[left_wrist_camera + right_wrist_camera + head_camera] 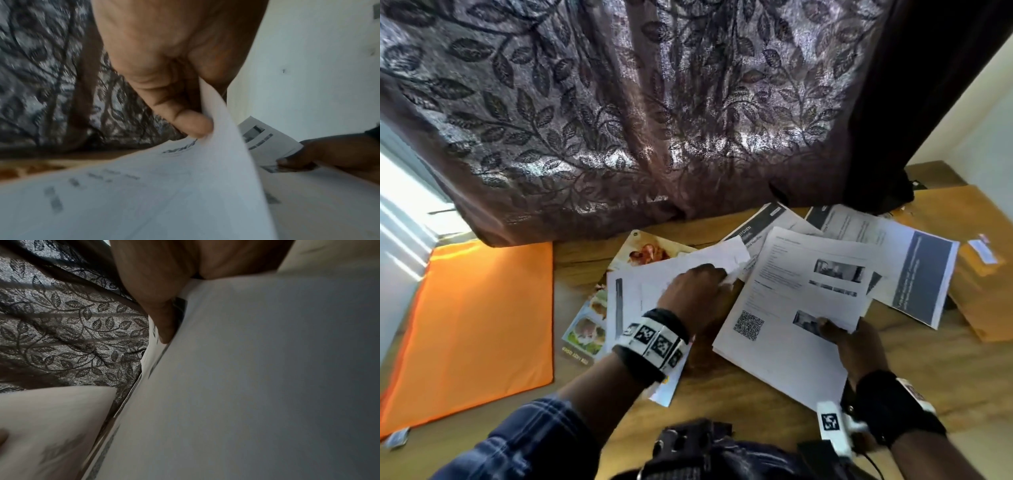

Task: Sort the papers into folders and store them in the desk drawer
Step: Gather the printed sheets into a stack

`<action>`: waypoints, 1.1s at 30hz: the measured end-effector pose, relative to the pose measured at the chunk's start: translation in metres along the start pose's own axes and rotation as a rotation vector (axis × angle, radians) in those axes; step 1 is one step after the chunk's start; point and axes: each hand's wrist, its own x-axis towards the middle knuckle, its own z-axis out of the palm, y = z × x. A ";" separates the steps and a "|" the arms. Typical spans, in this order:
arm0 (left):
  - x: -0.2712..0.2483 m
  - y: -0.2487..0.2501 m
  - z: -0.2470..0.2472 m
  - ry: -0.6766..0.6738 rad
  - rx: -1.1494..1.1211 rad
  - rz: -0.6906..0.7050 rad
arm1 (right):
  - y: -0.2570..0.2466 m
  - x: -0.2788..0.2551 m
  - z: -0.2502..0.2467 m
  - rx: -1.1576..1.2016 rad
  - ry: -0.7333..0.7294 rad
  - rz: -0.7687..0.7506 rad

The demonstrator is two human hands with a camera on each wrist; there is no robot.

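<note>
Several printed papers lie spread over the wooden desk (739, 404). My left hand (698, 291) pinches the corner of a white sheet (709, 260) and lifts it off the pile; in the left wrist view the thumb (191, 123) presses that curled sheet (222, 146). My right hand (856, 346) holds a sheet with a QR code and photos (791, 308) by its near edge, raised off the desk. In the right wrist view its thumb (164, 321) lies on that sheet (246, 369). An orange folder (479, 318) lies flat at the left.
A colour food brochure (589, 325) lies under the left pile. More printed pages (914, 270) and a brown envelope (979, 274) sit at the right. A leaf-patterned curtain (619, 120) hangs along the desk's far edge. A small packet (397, 438) lies near the left front corner.
</note>
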 end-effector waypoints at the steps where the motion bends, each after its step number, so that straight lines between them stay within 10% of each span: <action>1: 0.005 0.007 0.007 -0.040 -0.048 0.004 | 0.002 0.001 0.000 0.011 -0.002 0.002; 6: 0.012 0.019 0.039 -0.433 -0.107 0.208 | -0.003 -0.002 0.000 -0.004 -0.028 0.000; 10: 0.018 -0.007 0.037 -0.194 0.116 0.246 | -0.001 -0.002 0.000 0.005 -0.009 0.016; 17: 0.054 -0.057 0.027 -0.157 0.253 -0.310 | -0.004 -0.006 0.000 0.057 -0.016 0.013; 29: 0.052 -0.067 0.015 -0.014 0.330 -0.213 | -0.018 -0.014 0.000 0.022 -0.046 -0.030; 33: 0.046 -0.069 0.003 0.038 0.035 -0.189 | -0.019 -0.015 0.001 0.013 -0.044 -0.046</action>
